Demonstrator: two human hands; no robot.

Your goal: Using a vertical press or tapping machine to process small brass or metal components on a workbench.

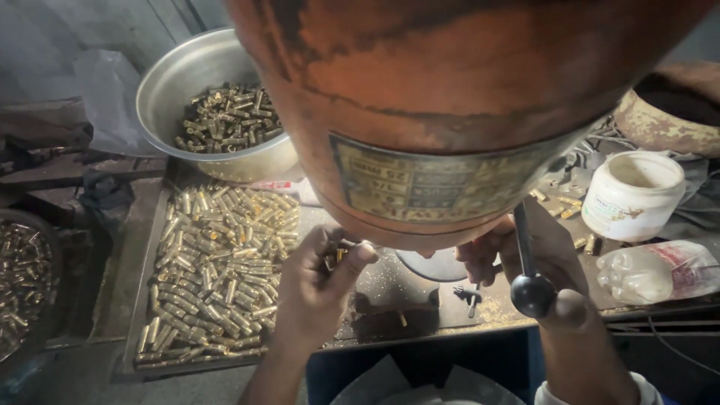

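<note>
Brass sleeves: small yellow-metal cylindrical pieces (pixel 217 277), heaped loose in a shallow flat steel tray (pixel 147 262) on the left of the bench; more lie in a dark round pan (pixel 46 225) at the far-left edge.
Handling: judged rigid, smooth and a bit slippery; each one light, the heap heavy. Best pinched across the barrel between thumb and fingertip, one at a time.
Steel bowl: big round silver basin (pixel 169 79), far left behind the tray, part-filled with the same brass pieces.
Plastic bag: clear crumpled sheet (pixel 105 90) just left of the bowl.
Left hand: (pixel 319 289) fingers curled shut, pinching what looks like one brass sleeve (pixel 341 253) near the tips, right under the machine head.
Machine: rusty orange rounded press body (pixel 450 82), fills the top centre, blocks the work point.
Label plate: worn rectangular yellowish nameplate (pixel 442 184) on the near face of the body, dark border, curved with the casting, seen upside down.
Lever: dark steel rod with black ball knob (pixel 532 294), hanging down right of centre.
Right hand: (pixel 544 251) behind the rod, beside the knob; grip on it cannot be told.
White tub: lidless stained plastic jar (pixel 634 196), right side.
Bottle: clear plastic bottle with reddish label band (pixel 656 271), lying on its side near right.
</note>
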